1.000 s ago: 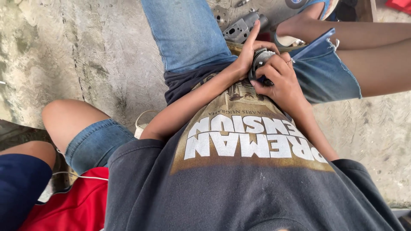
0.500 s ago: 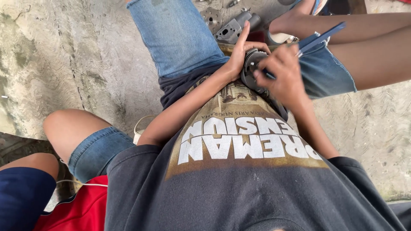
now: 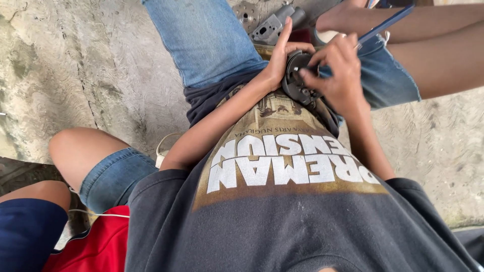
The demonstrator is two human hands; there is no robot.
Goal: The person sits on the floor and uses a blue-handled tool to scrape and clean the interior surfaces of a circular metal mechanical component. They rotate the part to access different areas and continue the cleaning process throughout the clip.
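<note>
A round dark metal machine part (image 3: 297, 80) rests in my lap, against my dark printed shirt. My left hand (image 3: 279, 59) cups its left side, fingers pointing up. My right hand (image 3: 339, 75) grips a blue-handled tool (image 3: 384, 24) whose handle sticks up to the right; the fingers press onto the front of the round part, hiding the tool's tip. Both hands touch the part.
Grey metal engine pieces (image 3: 272, 22) lie on the concrete floor (image 3: 75, 75) beyond my knees. Another person's bare knee in denim shorts (image 3: 85, 161) sits at lower left, with a red and blue garment (image 3: 91, 247). A white sandal strap (image 3: 164, 148) shows by my elbow.
The view has shifted downward slightly. My right hand has lifted and turned on the round part, and the blue tool handle now points up and right.
</note>
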